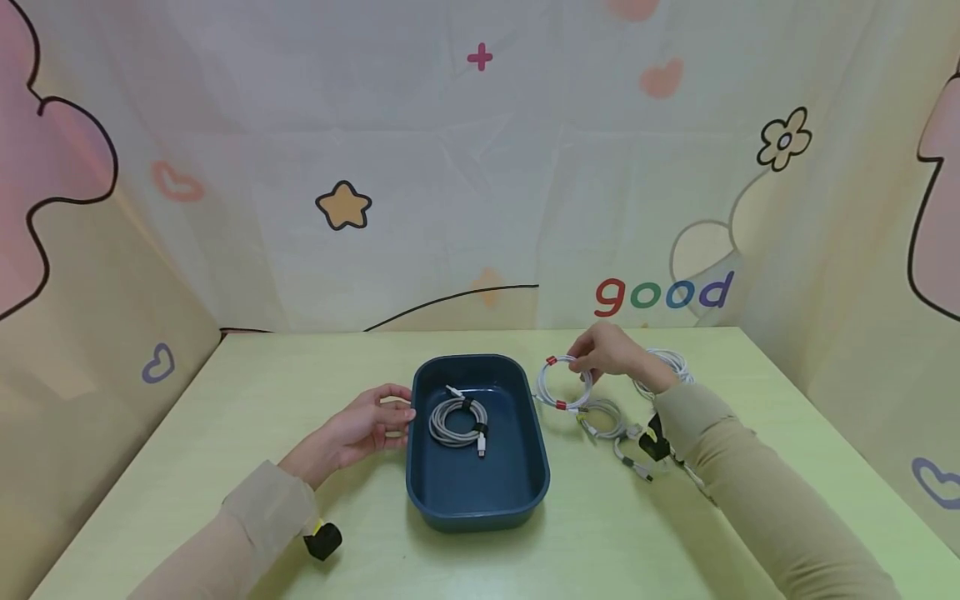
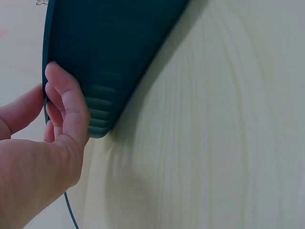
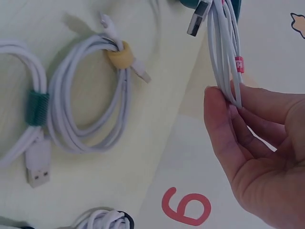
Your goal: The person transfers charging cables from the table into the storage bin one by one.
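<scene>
The bin is looking like smooth, glossy plastic. The table is showing wood grain, the USB plug shiny metal.

The right hand is holding a white cable; the left hand is touching a blue bin containing a grey cable.

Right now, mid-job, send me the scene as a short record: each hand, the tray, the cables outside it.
left hand: touching the left side of the tray
right hand: pinching a coiled white cable with red ties
held cable position: right of the tray, not over its inside
tray contents: one gray cable, coiled, black ties
other cables: include a yellow-tied cable and a green-tied cable, both on the table
</scene>
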A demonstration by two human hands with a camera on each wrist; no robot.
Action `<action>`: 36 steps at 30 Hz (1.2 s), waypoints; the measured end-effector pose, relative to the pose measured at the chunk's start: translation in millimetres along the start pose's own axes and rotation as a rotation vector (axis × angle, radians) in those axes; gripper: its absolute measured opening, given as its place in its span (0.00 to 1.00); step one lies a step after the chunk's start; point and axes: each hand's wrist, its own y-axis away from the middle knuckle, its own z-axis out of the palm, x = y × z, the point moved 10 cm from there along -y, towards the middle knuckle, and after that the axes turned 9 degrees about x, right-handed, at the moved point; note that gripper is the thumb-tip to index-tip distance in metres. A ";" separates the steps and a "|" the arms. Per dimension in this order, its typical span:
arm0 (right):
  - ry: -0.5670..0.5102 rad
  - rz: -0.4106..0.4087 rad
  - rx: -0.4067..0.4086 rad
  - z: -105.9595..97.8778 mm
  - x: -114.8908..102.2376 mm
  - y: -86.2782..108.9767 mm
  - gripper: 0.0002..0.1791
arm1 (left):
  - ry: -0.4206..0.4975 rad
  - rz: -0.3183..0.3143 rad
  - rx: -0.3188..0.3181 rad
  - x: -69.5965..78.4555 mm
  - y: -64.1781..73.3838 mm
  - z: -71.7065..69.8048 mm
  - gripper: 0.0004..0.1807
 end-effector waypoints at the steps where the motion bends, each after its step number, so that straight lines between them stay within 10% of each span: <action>1: 0.002 -0.004 0.003 -2.3 -1.3 -0.3 0.10 | -0.001 0.000 0.001 0.3 0.1 0.0 0.20; 12: -0.037 0.017 0.027 -15.6 -15.1 -3.3 0.10 | -0.015 0.001 0.012 1.6 0.7 -0.6 0.19; 36: -0.101 -0.075 -0.087 29.4 -74.2 -5.5 0.13 | -0.010 -0.001 0.010 0.2 0.4 -0.6 0.21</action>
